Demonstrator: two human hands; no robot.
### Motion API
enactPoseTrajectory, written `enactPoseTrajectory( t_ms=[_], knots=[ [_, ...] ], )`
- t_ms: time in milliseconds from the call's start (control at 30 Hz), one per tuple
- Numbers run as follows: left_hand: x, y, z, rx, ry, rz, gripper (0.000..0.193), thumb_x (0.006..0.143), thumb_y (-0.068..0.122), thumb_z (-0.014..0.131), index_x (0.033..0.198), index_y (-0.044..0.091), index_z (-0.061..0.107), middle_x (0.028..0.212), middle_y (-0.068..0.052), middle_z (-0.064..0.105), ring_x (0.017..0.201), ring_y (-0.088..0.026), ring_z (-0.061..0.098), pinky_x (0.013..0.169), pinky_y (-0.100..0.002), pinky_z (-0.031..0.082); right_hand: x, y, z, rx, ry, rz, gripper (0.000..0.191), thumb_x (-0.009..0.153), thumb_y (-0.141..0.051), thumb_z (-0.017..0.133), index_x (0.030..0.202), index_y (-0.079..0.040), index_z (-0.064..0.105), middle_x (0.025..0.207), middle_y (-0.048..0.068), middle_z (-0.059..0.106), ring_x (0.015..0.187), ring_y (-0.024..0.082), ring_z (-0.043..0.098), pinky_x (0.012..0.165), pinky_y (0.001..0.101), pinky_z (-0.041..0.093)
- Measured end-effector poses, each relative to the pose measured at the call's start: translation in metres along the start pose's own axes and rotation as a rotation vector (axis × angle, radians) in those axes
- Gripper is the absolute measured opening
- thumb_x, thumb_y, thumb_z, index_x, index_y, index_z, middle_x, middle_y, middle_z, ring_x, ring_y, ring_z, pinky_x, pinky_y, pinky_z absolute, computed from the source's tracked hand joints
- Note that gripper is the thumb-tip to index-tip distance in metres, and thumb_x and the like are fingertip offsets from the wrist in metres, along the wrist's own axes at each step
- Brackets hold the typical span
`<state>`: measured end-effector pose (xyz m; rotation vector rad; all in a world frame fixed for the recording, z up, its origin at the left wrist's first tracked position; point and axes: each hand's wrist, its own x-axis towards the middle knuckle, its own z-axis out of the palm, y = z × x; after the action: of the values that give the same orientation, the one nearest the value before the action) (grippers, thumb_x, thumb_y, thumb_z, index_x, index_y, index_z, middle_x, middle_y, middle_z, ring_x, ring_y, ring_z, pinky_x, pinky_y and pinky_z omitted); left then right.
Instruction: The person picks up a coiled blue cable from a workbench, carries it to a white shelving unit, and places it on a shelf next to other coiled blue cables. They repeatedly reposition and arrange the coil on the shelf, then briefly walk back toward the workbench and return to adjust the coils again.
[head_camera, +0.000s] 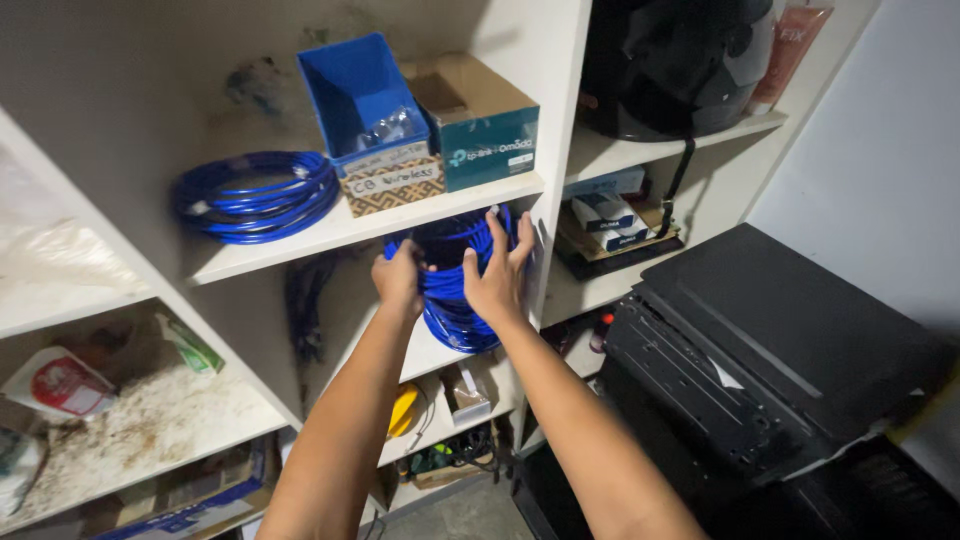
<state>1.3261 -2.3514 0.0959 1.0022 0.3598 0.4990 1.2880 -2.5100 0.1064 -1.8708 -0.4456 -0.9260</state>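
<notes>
The white shelving unit (470, 200) frames the work. Inside its middle compartment, under the shelf board that carries a blue plastic bin (358, 95) and an open teal cardboard box (480, 125), stands the coil of blue cable (452, 285), upright on edge with its lower arc resting at the front of the shelf below.

I judge this coil moderately light for its bulk, springy rather than stiff. The loops will likely fan out or slip over one another if gripped at one point only, and the smooth, glossy jacket looks slippery. Holding it on opposite sides of the ring, across the whole bundle, appears soundest.

My right hand (497, 275) lies on the coil's front right side, fingers spread wide and pressed flat against the loops. My left hand (400, 280) is closed around the left arc, fingers curled behind it.

The cable is deep blue, wound in many tight turns. A second, similar blue coil (255, 195) lies flat on the upper shelf, well apart.
</notes>
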Motion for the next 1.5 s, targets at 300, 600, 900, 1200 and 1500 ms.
enactPoseTrajectory(
  t_ms=[300,600,900,1200,1500],
  knots=[
    [-0.006,0.056,-0.098,0.096,-0.278,-0.204,0.004,0.079,0.007,0.061,0.078,0.005,0.057,0.059,-0.007,0.055,0.047,-0.017,0.053,0.046,-0.032,0.047,0.017,0.030,0.049,1.092,0.042,0.709,0.064,0.100,-0.053,0.054,0.133,0.002,0.055,0.131,0.023,0.064,0.126,0.031,0.056,0.111,0.0429,0.038],
    [-0.020,0.092,-0.145,0.415,-0.684,-0.184,0.028,0.074,0.001,0.067,0.100,0.012,0.068,0.071,0.000,0.062,0.054,-0.011,0.054,0.053,-0.029,0.052,-0.002,-0.026,0.016,0.808,-0.980,0.825,0.051,0.082,-0.020,0.077,0.129,-0.013,0.059,0.106,0.007,0.072,0.089,0.015,0.068,0.076,0.0306,0.055],
    [-0.021,0.062,-0.122,1.184,0.011,0.542,0.060,0.067,0.020,0.085,0.122,0.007,0.064,0.126,-0.021,0.057,0.119,-0.039,0.050,0.098,-0.045,0.047,-0.018,-0.062,0.035,0.506,-0.806,0.706,0.038,0.079,-0.010,0.079,0.113,-0.001,0.066,0.091,0.004,0.071,0.081,0.015,0.067,0.074,0.0313,0.055],
    [-0.005,0.068,-0.103,0.177,-0.191,-0.430,0.056,0.090,0.056,0.050,0.107,0.005,0.067,0.102,-0.018,0.067,0.095,-0.034,0.063,0.081,-0.051,0.052,-0.058,-0.097,0.053,0.111,-0.622,-0.059,0.082,0.071,-0.013,0.086,0.140,-0.001,0.043,0.119,0.022,0.060,0.110,0.035,0.059,0.093,0.0408,0.050],
    [-0.021,0.074,-0.148,0.114,-0.279,-0.370,0.019,0.085,0.018,0.072,0.093,0.001,0.066,0.073,-0.009,0.067,0.059,-0.019,0.066,0.054,-0.035,0.057,-0.058,-0.006,0.077,0.308,-0.673,0.161,0.049,0.094,-0.037,0.069,0.136,-0.011,0.068,0.119,0.016,0.073,0.115,0.027,0.069,0.106,0.0394,0.055]
  ],
)
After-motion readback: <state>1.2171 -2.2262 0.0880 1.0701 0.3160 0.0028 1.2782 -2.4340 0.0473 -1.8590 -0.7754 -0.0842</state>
